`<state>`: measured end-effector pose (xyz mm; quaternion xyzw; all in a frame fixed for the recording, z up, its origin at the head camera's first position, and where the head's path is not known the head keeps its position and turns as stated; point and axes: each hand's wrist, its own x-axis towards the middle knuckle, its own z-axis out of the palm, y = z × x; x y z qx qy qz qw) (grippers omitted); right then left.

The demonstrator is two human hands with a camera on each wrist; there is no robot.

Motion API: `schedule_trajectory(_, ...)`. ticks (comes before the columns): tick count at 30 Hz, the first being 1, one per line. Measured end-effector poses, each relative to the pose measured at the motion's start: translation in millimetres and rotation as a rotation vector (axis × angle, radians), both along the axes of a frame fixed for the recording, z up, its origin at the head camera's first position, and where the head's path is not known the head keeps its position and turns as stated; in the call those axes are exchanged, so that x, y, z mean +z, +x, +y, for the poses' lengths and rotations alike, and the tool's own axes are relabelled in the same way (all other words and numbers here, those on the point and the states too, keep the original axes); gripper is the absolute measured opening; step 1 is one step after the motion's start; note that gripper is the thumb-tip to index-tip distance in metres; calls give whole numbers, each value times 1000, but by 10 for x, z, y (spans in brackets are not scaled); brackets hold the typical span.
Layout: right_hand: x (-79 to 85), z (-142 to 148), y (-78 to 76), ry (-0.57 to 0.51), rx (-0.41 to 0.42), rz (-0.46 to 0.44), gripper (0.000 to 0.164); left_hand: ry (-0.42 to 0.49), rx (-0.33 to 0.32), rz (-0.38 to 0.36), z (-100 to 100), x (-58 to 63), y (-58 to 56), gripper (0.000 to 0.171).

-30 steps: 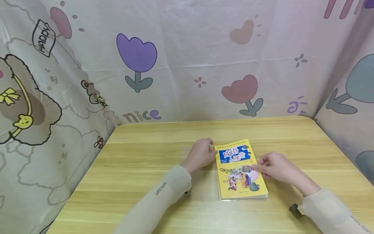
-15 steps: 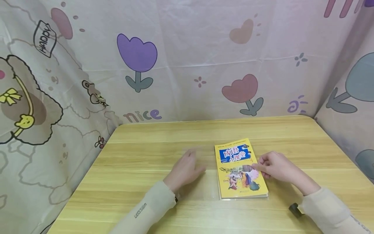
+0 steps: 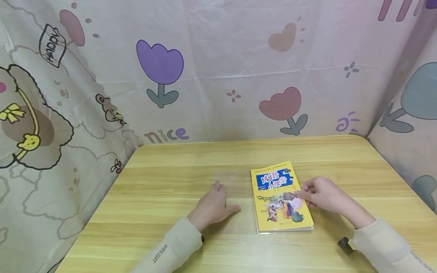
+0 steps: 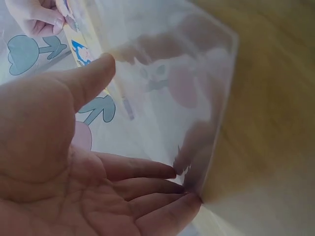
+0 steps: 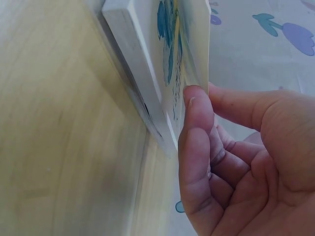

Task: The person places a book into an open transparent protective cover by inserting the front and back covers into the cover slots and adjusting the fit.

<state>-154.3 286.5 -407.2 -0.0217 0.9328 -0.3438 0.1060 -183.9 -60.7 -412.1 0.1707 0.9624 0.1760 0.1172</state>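
Note:
A yellow book [image 3: 283, 206] with a blue title panel lies on the table, its front cover lifted slightly at the right edge. My right hand [image 3: 322, 195] pinches that cover edge between thumb and fingers; the right wrist view shows the cover [image 5: 194, 44] raised off the page block. To the left of the book spreads a clear plastic sheet [image 4: 157, 98], see-through and shiny. My left hand [image 3: 211, 206] rests at this sheet with fingers extended and thumb apart. In the left wrist view its fingertips touch the plastic near its edge.
The wooden table [image 3: 164, 178] has rounded far corners. A patterned cloth [image 3: 211, 49] with flowers hangs behind it and along both sides. Dark wrist straps show under both sleeves.
My left hand has moved left, away from the book's left edge, and onto the clear plastic sheet, its fingers now spread. The right hand keeps its pinch on the cover; the book stays put.

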Motion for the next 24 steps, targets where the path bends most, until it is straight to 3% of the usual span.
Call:
schedule_trajectory(12,11,3,-4,-1,12,19,27,-54,4,15,30,-24,-3,105)
schedule_trajectory(24,79,-16,8,0,2,18,26,-53,1,5,28,-28,3,100)
